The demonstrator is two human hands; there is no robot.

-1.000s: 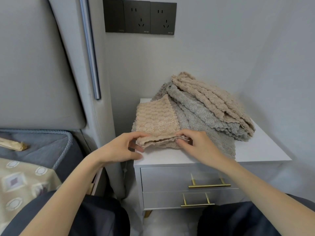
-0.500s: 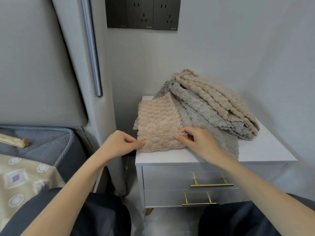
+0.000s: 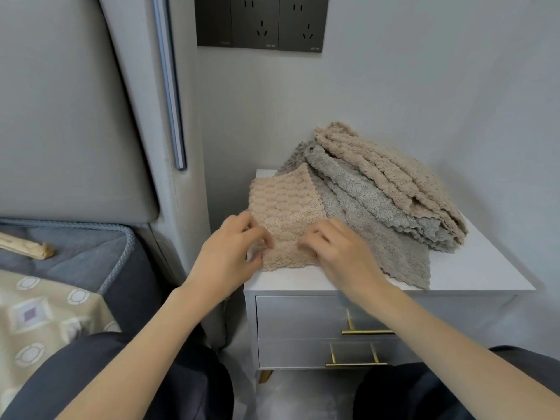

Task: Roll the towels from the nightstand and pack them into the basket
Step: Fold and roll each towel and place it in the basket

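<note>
Left hand [image 3: 225, 253] and right hand [image 3: 339, 253]: fingers [image 3: 313, 237] curled, apparently pinching the beige towel [image 3: 285, 204] at its near fold, on the nightstand [image 3: 469, 274]. Recommend rolling evenly, edges aligned, tension steady.

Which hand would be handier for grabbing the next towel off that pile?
Right, probably. The right hand grips the beige towel on the side nearest the pile; the left hand grips its opposite side, farther away.
</note>
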